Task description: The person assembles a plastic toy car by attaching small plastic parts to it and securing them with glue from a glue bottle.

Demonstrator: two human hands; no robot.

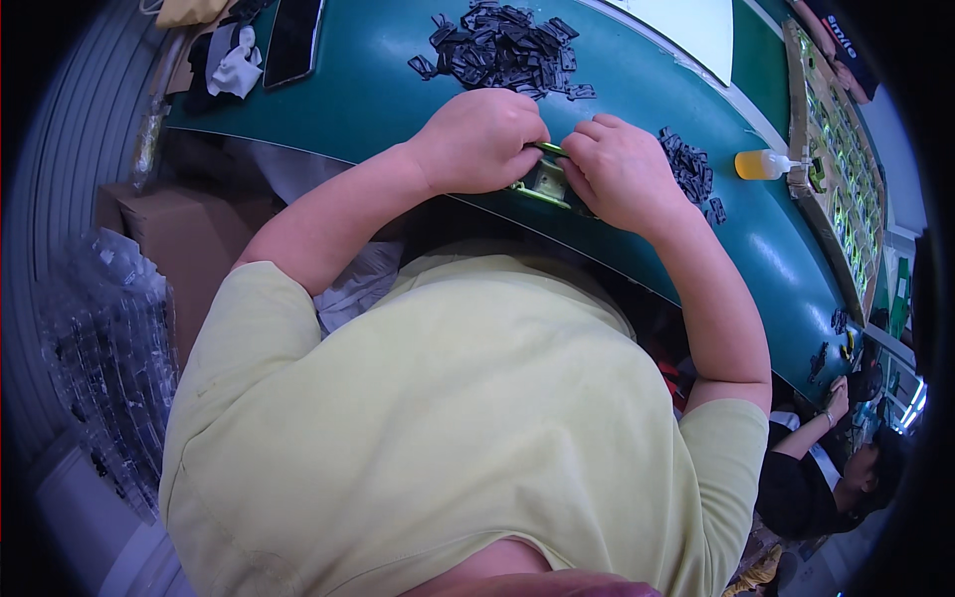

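Observation:
Both hands meet at the near edge of the green table, over a small bright-green and black part [546, 183] with a pale metal-looking middle. My left hand [487, 141] is closed, thumb and fingers pinching the part's left side. From the other side my right hand [622, 171] grips it with curled fingers. The fingers hide much of the part, so its exact kind cannot be made out. Just beyond my hands lies a large heap of small black plastic pieces [505, 48]. A smaller heap of black pieces [686, 167] sits right of my right hand.
A bottle of orange-yellow liquid [762, 165] lies or stands at the right, by a cardboard tray [841, 169] of green parts. A dark tablet-like slab [294, 40] and a white cloth [235, 64] are at the far left. Another person [831, 478] works at the table's right end.

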